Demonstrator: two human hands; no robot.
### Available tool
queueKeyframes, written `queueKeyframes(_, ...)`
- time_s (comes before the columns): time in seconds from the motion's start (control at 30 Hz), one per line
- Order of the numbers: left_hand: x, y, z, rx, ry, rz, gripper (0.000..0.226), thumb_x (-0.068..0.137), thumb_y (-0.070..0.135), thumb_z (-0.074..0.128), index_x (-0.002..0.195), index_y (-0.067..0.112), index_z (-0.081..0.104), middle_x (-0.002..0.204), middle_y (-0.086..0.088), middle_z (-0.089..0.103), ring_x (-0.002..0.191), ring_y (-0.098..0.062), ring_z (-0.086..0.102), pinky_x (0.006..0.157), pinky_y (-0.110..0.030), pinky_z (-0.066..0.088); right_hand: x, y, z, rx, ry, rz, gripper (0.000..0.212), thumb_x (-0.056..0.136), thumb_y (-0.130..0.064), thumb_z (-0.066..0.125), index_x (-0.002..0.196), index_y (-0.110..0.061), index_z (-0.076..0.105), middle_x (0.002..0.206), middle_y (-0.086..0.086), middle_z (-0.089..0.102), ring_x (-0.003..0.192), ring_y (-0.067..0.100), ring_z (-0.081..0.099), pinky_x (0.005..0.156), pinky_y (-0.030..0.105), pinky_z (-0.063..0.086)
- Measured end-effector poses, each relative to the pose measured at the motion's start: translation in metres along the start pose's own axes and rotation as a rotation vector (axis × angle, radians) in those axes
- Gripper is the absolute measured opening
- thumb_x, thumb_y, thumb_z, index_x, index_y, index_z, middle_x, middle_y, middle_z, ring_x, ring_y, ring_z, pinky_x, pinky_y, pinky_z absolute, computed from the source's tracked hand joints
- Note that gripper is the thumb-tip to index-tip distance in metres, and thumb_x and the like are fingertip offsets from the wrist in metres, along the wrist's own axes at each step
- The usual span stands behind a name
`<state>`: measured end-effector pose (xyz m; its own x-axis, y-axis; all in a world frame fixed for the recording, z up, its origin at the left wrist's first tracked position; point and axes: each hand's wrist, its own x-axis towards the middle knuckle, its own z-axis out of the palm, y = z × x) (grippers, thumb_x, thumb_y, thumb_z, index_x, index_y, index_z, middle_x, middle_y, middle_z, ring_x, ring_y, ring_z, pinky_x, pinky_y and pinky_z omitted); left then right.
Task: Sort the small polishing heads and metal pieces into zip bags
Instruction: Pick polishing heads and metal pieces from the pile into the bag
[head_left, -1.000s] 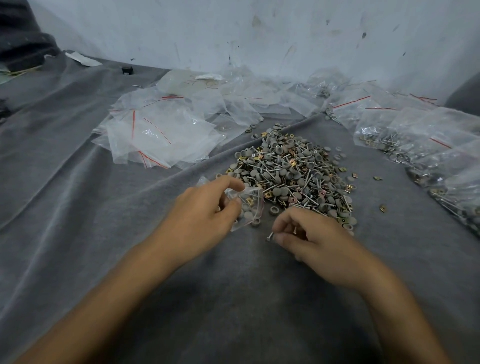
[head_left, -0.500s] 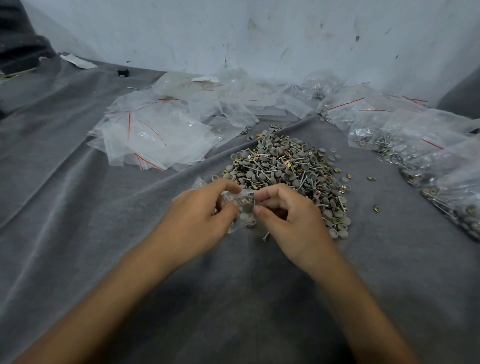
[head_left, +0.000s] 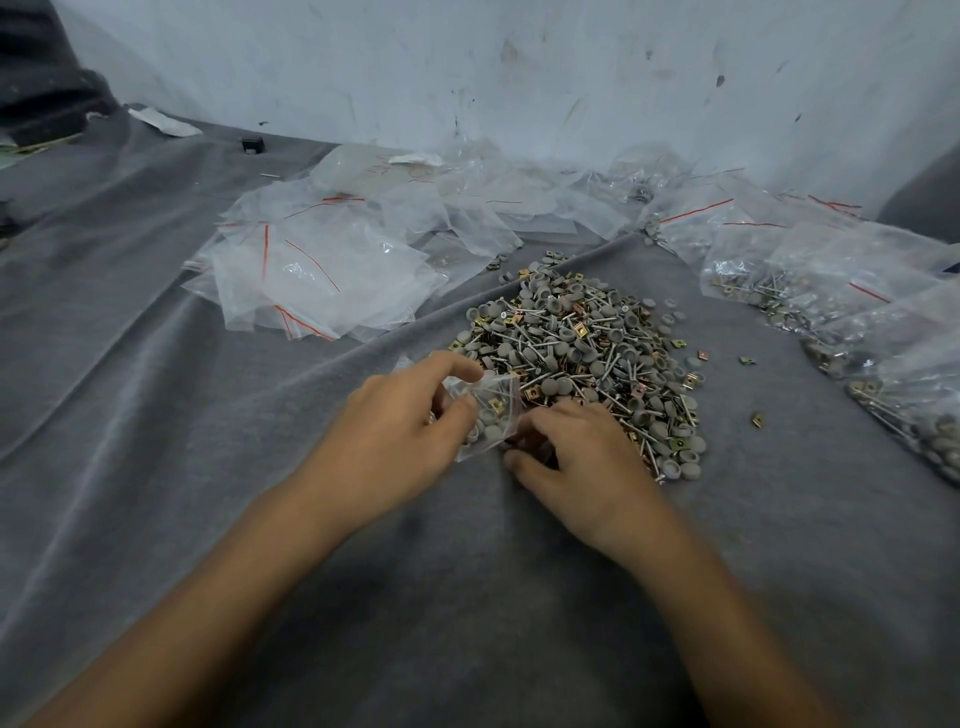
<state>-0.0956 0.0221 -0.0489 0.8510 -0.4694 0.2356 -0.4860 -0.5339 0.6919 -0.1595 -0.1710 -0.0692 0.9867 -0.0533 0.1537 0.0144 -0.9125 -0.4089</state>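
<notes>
A heap of grey polishing heads, thin metal pins and small brass squares (head_left: 582, 358) lies on the grey cloth (head_left: 208, 467). My left hand (head_left: 395, 436) pinches a small clear zip bag (head_left: 491, 410) at its mouth; the bag holds a few grey heads and brass pieces. My right hand (head_left: 576, 462) sits palm down at the heap's near edge, right beside the bag, its fingers curled onto the cloth. Whether those fingers hold a piece is hidden under the hand.
Empty zip bags with red seal lines (head_left: 317, 275) lie in a pile at the back left. Filled bags (head_left: 810, 291) line the right side along the wall. A few loose brass pieces (head_left: 757, 420) lie right of the heap.
My right hand went from picking at the cloth up to the bag's mouth, then dropped back down to the heap's near edge. My left hand kept hold of the bag.
</notes>
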Motion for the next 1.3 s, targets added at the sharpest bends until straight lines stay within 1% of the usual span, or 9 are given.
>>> queueKeyframes(0.4,0.0,0.0,0.0,-0.006,-0.015,-0.01,0.023,0.099,0.037,0.056,0.12,0.04,0.062,0.08,0.023,0.065,0.071,0.0,0.062,0.067,-0.03,0.046,0.002,0.001,-0.003,-0.049,0.036,0.037,0.014,0.097,-0.038,0.062,0.106,-0.03,0.069,0.105,-0.01,0.066,0.104,0.015,0.052,0.094,0.037,0.044)
queueKeyframes(0.5,0.0,0.001,-0.001,-0.01,-0.021,-0.017,0.023,0.099,0.036,0.056,0.121,0.039,0.062,0.081,0.021,0.065,0.073,-0.001,0.061,0.071,-0.034,0.05,0.0,0.007,-0.009,0.069,0.103,0.059,0.014,0.098,-0.031,0.061,0.107,-0.027,0.072,0.104,-0.009,0.067,0.102,0.015,0.057,0.091,0.038,0.048)
queueKeyframes(0.67,-0.001,0.004,0.0,0.006,-0.024,-0.012,0.023,0.1,0.034,0.055,0.122,0.037,0.063,0.074,0.013,0.066,0.072,-0.002,0.062,0.07,-0.032,0.049,-0.007,0.005,-0.017,0.522,0.317,0.03,0.011,0.096,-0.025,0.068,0.103,-0.032,0.072,0.091,-0.018,0.071,0.081,0.002,0.066,0.065,0.012,0.047)
queueKeyframes(0.73,-0.001,0.005,0.0,0.013,-0.027,-0.01,0.024,0.1,0.033,0.055,0.122,0.037,0.063,0.075,0.012,0.066,0.073,-0.002,0.062,0.069,-0.032,0.049,-0.007,-0.002,-0.016,0.591,0.31,-0.019,0.012,0.095,-0.023,0.07,0.103,-0.031,0.073,0.091,-0.018,0.071,0.082,0.005,0.068,0.065,0.015,0.05)
queueKeyframes(0.8,-0.001,0.005,-0.001,0.019,-0.026,-0.01,0.024,0.1,0.034,0.055,0.122,0.037,0.063,0.075,0.012,0.066,0.073,-0.002,0.061,0.069,-0.032,0.05,-0.006,-0.006,-0.013,0.588,0.281,-0.053,0.013,0.094,-0.02,0.072,0.102,-0.029,0.074,0.09,-0.014,0.071,0.084,0.009,0.068,0.069,0.019,0.053)
queueKeyframes(1.0,-0.001,0.004,-0.001,0.015,-0.02,-0.008,0.023,0.1,0.035,0.055,0.121,0.038,0.063,0.074,0.014,0.066,0.073,0.0,0.062,0.068,-0.031,0.049,-0.004,-0.008,-0.007,0.454,0.228,-0.1,0.013,0.09,-0.018,0.075,0.101,-0.025,0.076,0.088,-0.011,0.064,0.08,0.008,0.061,0.068,0.014,0.045)
queueKeyframes(1.17,-0.002,0.003,-0.002,-0.004,-0.029,-0.011,0.022,0.1,0.035,0.055,0.121,0.039,0.062,0.078,0.019,0.066,0.074,-0.001,0.061,0.069,-0.032,0.049,-0.001,0.009,-0.019,0.521,0.291,0.039,0.015,0.095,-0.024,0.068,0.103,-0.038,0.072,0.087,-0.018,0.07,0.069,0.001,0.065,0.057,0.011,0.047)
queueKeyframes(1.23,-0.002,0.003,-0.002,-0.004,-0.03,-0.005,0.023,0.101,0.035,0.055,0.122,0.039,0.062,0.077,0.018,0.065,0.073,0.0,0.061,0.066,-0.03,0.045,-0.001,0.019,-0.022,0.451,0.275,0.094,0.014,0.097,-0.025,0.066,0.102,-0.037,0.071,0.087,-0.018,0.069,0.063,0.003,0.065,0.052,0.017,0.049)
queueKeyframes(1.3,-0.001,0.002,-0.002,-0.003,-0.028,-0.001,0.023,0.101,0.035,0.055,0.122,0.039,0.062,0.075,0.016,0.065,0.073,0.0,0.061,0.065,-0.029,0.044,0.0,0.025,-0.021,0.304,0.213,0.118,0.014,0.097,-0.025,0.065,0.104,-0.036,0.072,0.092,-0.016,0.068,0.071,0.006,0.066,0.062,0.031,0.057)
